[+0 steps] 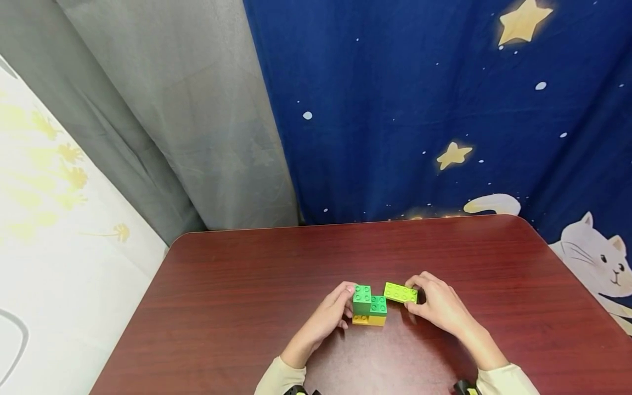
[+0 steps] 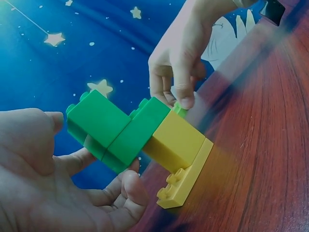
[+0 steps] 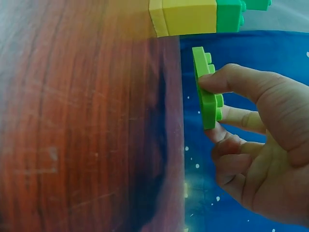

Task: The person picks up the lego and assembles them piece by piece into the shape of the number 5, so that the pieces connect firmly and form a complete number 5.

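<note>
A stack of toy building blocks (image 1: 362, 300) stands on the table, with yellow pieces below and green blocks stepped above. My left hand (image 1: 327, 314) grips the left side of the stack. In the left wrist view, its thumb lies at the end of the upper green block (image 2: 96, 118) and its other fingers curl beneath. To the right, my right hand (image 1: 439, 303) pinches a thin lime-green block (image 1: 400, 293) by its right end, between thumb and fingers. The right wrist view shows this lime block raised above the tabletop, studs toward the palm, a short gap from the yellow block (image 3: 190, 17).
The dark red wooden table (image 1: 237, 296) has rounded far corners. Behind it hang a grey curtain (image 1: 187, 109) and a blue star-patterned curtain (image 1: 395, 109). A white patterned surface (image 1: 59, 263) borders the left side.
</note>
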`<state>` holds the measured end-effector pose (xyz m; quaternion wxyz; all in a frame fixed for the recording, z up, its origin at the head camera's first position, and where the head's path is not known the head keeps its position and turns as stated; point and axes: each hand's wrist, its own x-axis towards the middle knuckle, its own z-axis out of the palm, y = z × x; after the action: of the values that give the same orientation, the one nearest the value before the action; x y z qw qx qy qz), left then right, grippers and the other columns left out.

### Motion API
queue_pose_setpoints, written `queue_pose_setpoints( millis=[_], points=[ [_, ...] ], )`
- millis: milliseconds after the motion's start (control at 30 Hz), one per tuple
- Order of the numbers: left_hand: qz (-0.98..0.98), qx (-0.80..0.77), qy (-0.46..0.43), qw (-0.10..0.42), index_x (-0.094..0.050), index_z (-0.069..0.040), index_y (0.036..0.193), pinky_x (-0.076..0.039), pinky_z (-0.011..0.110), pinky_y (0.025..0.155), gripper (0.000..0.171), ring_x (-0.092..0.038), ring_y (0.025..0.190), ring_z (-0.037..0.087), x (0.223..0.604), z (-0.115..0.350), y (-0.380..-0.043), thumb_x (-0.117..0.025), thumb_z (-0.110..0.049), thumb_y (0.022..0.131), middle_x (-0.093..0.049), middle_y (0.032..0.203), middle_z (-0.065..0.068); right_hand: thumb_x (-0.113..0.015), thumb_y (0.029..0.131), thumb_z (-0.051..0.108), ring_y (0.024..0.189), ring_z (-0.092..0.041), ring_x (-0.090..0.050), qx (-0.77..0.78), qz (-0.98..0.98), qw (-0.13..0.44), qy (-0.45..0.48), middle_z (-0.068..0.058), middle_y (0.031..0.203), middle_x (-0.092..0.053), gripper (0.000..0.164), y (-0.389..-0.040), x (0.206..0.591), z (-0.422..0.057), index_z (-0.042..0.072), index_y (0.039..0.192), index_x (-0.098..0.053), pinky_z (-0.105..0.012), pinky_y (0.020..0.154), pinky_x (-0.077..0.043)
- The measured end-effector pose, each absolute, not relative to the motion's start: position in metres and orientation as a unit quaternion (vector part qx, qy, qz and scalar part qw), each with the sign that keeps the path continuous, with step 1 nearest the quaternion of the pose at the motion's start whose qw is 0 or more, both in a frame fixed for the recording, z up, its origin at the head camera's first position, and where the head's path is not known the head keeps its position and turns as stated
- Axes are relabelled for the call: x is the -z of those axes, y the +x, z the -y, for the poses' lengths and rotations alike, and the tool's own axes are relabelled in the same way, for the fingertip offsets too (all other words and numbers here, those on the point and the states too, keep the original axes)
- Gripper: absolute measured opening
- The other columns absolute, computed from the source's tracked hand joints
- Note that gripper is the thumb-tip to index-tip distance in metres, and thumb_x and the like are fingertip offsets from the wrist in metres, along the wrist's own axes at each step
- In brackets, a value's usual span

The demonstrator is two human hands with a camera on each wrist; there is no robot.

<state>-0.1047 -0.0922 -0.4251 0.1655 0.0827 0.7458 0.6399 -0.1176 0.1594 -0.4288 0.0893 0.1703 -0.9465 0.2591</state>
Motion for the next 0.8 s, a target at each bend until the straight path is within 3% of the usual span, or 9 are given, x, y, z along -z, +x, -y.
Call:
queue_pose_setpoints(
  millis=[333, 800],
  points=[
    [-0.741, -0.645, 0.087, 0.166, -0.054, -0.007, 0.113, -0.040, 0.028, 0.052, 0.029, -0.046, 0.070, 0.020, 0.410, 0.093, -0.099, -0.036, -0.027, 0.102, -0.048, 0.076, 0.006, -0.076, 0.065, 0.016, 0.068, -0.016, -0.048, -0.291, 0.938, 0.118, 0.150, 0.006, 0.081, -0.046, 0.030, -0.116, 0.424, -0.156, 0.014, 0.090, -0.060, -0.028, 0.056, -0.038],
    [-0.738, -0.646, 0.102, 0.164, -0.052, -0.005, 0.111, -0.039, 0.028, 0.053, 0.030, -0.046, 0.071, 0.021, 0.395, 0.095, -0.092, -0.036, -0.029, 0.102, -0.046, 0.076, 0.009, -0.079, 0.068, 0.013, 0.068, -0.005, -0.041, -0.335, 0.911, 0.150, 0.186, 0.010, 0.082, -0.047, 0.035, -0.110, 0.409, -0.151, 0.019, 0.096, -0.059, -0.023, 0.056, -0.035]
  ],
)
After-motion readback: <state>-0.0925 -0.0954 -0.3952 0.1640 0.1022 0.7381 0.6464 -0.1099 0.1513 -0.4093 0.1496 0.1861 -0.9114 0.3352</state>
